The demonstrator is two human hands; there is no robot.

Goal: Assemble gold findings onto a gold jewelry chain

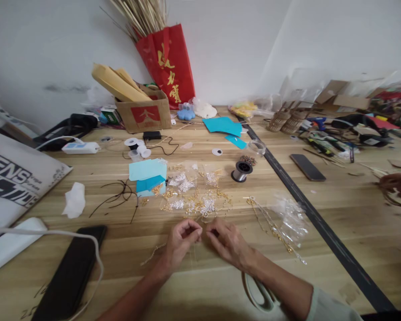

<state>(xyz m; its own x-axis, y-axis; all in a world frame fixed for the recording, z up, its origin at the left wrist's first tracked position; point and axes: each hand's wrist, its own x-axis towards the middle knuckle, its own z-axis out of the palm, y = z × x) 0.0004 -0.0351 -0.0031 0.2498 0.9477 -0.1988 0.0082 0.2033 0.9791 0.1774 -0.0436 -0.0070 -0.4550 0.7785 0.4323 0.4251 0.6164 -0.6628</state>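
1. Fingertips of the left hand (179, 238) and right hand (229, 238) curled inward, close but apart; their grip could not be told.
2. Silver beads (207, 205) lay loose just beyond, apparently unstrung.
3. Beaded chains (288, 247) lay rightward, seemingly already assembled.

The light is soft and rather dim, and its source is out of sight. The wall (227, 49) looks grey, paler toward the top right, and its corners darken. A faint sheen lies on the desk (173, 285); small glints catch the clear bags (289, 218). Shadows are weak. Edges stretch and lean, the far right smears, and fine beads (207, 205) blur together.
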